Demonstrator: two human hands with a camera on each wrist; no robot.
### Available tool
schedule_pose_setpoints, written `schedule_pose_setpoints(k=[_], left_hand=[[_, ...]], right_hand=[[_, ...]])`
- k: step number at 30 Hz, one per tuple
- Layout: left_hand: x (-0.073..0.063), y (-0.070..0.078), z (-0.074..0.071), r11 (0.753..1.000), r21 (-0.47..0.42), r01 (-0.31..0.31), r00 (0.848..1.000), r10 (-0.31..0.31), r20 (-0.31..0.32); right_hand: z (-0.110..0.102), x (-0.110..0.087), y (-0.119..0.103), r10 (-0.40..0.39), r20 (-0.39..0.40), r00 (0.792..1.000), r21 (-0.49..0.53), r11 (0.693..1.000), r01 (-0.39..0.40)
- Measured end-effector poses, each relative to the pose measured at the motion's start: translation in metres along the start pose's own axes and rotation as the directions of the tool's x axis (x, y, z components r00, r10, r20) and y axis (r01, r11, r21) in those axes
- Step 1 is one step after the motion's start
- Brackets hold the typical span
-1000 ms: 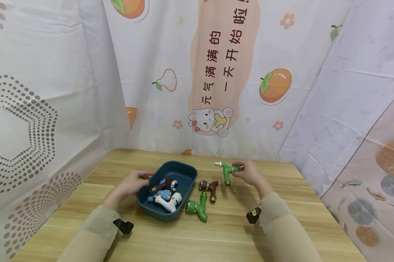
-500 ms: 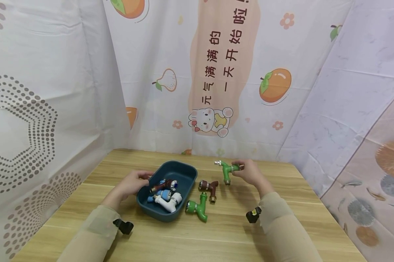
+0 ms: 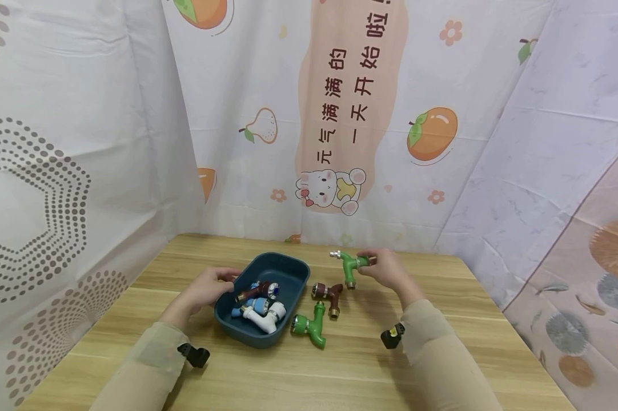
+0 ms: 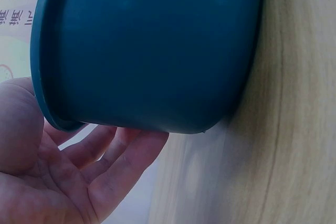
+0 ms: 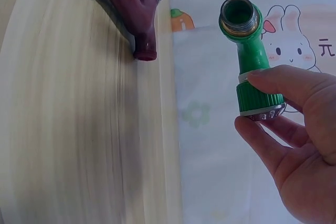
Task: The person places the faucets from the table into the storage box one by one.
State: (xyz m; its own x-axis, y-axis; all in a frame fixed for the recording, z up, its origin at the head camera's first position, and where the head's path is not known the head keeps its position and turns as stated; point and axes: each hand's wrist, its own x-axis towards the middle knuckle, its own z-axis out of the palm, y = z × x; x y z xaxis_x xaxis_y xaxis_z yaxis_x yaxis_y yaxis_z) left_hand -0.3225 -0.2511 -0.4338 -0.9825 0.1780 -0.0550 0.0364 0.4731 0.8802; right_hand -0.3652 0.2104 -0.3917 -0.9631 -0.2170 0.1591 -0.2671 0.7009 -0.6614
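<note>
In the head view my right hand pinches a green faucet by its ribbed knob, holding it above the table. The right wrist view shows the thumb near the faucet's pale collar and the fingers at the knob's end, with the threaded inlet facing the camera. My left hand holds the left side of a dark blue plastic basin. Its fingers touch the basin's outer wall, and the thumb is at the rim, its tip hidden. Inside the basin lie a brown faucet, blue faucet parts and a white faucet.
Right of the basin, a brown faucet and another green faucet lie on the wooden table. A printed curtain hangs behind the table's back edge, and more curtains stand at both sides.
My right hand has moved slightly left with the green faucet, towards the basin. The left hand, the basin and the faucets on the table stay where they were.
</note>
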Motion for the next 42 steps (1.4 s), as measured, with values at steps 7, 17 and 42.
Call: schedule_pose_setpoints(k=[7, 17, 42], left_hand=[[0.001, 0.000, 0.000, 1.000, -0.008, 0.004, 1.000, -0.004, 0.006], [0.002, -0.002, 0.000, 1.000, 0.001, 0.004, 1.000, -0.004, 0.001], [0.005, -0.003, 0.000, 0.999, -0.021, 0.031, 1.000, -0.031, -0.004]], right_hand=[[0.005, 0.003, -0.007, -0.025, 0.006, 1.000, -0.003, 1.000, 0.025], [0.015, 0.005, -0.020, -0.038, 0.014, 0.999, -0.001, 0.999, 0.038], [0.040, 0.016, -0.051, -0.141, 0.036, 0.989, 0.032, 0.990, 0.140]])
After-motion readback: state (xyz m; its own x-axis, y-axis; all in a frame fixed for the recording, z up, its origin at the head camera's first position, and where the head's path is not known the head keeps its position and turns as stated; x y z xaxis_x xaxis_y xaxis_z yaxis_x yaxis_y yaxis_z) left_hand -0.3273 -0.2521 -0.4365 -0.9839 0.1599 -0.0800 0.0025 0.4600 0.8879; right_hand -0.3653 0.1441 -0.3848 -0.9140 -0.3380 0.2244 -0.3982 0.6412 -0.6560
